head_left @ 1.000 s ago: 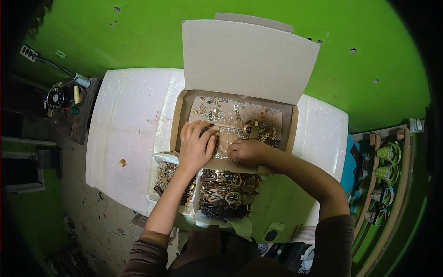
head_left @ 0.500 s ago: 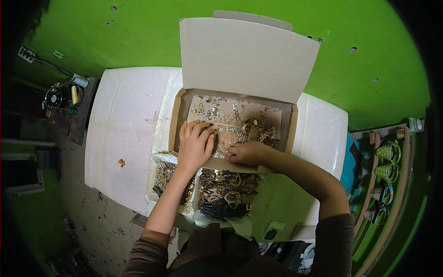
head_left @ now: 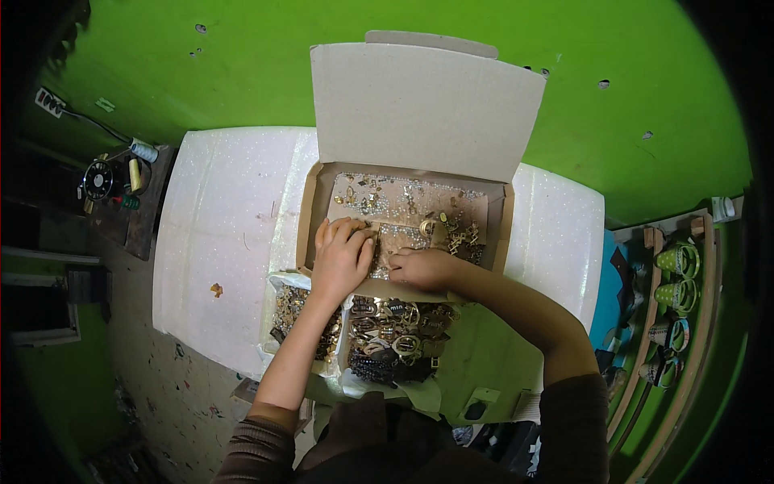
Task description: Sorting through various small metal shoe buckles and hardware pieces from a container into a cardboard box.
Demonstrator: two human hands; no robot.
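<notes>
Cardboard walls (head_left: 505, 222) surround curled hands (head_left: 342, 256) among small, shiny beads (head_left: 401, 234).

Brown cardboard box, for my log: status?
Left hand and right hand in brown cardboard box, grips unclear. Small shiny golden pieces, tiny clear beads scattered inside. Raised beige cardboard lid away from hands.

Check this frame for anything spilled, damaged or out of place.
A small orange-brown piece looks stray: it lies alone on the left of the white tabletop, apart from the gold-toned pieces in the cardboard box. The green wall looks damaged, with chipped holes, and small scraps litter the floor.
</notes>
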